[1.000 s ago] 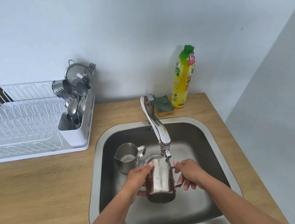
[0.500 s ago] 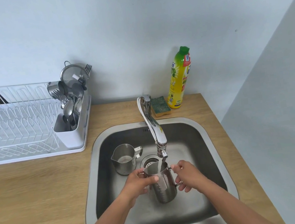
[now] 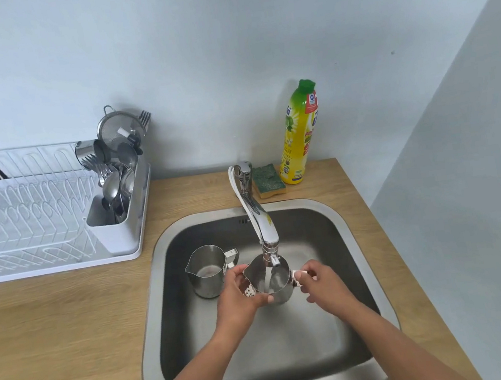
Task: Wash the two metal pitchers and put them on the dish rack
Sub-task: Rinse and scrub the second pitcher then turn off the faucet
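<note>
From my station I see the left hand [image 3: 241, 297] curled round the near side of one metal pitcher [image 3: 268, 279], and the right hand [image 3: 323, 282] pinching its handle, holding it mouth up under the faucet [image 3: 260, 220] in the sink [image 3: 357, 239] (water runs straight into it). The second pitcher [image 3: 205, 270] stands upright on the sink floor at ten o'clock from the held one. The white dish rack [image 3: 21, 215] sits at ten o'clock from the sink, well apart.

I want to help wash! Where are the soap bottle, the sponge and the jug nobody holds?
soap bottle [image 3: 298, 138], head view, on its yellow label.
sponge [image 3: 268, 177], head view, on its green top.
free jug [image 3: 206, 287], head view, on its outer wall.
</note>
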Motion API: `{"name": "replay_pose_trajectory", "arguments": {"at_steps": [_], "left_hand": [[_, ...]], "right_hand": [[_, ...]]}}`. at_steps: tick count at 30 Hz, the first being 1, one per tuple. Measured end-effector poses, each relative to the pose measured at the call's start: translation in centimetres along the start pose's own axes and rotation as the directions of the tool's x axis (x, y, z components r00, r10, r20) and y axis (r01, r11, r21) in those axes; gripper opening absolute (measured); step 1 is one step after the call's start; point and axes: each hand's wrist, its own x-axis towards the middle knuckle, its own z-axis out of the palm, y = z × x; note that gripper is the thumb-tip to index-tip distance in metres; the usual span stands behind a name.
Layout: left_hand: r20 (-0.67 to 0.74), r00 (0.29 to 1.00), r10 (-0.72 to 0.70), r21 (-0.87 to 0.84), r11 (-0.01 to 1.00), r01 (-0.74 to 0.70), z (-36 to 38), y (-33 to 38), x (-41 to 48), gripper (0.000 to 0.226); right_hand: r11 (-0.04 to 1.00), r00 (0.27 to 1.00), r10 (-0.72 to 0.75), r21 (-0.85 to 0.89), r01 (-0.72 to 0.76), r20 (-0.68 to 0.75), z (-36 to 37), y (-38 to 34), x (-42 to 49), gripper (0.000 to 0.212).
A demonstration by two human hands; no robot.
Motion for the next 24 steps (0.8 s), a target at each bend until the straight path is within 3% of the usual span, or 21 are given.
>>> {"name": "replay_pose_trajectory", "arguments": {"at_steps": [7,12,18,24], "left_hand": [[-0.094,0.979,0.182,0.354,0.925,-0.138,-0.5,1.2,-0.8,0.075],[-0.145,0.951,0.274,0.428,0.884,-0.189,-0.8,1.3,-1.3,0.076],[-0.184,0.924,0.336,0.490,0.846,-0.210,-1.5,1.0,-1.3,0.076],[-0.207,0.952,0.225,0.426,0.897,-0.119,-2.0,0.3,-1.1,0.080]], "right_hand": [[0.963,0.999,0.030,0.267,-0.032,0.015,1.1,-0.1,0.2,0.014],[0.923,0.993,0.082,0.370,-0.107,0.082,2.8,-0.5,0.9,0.014],[0.935,0.980,0.105,0.320,-0.154,0.167,3.8,-1.4,0.8,0.016],[0.968,0.961,0.156,0.157,-0.195,0.230,4.0,-1.3,0.2,0.025]]}}
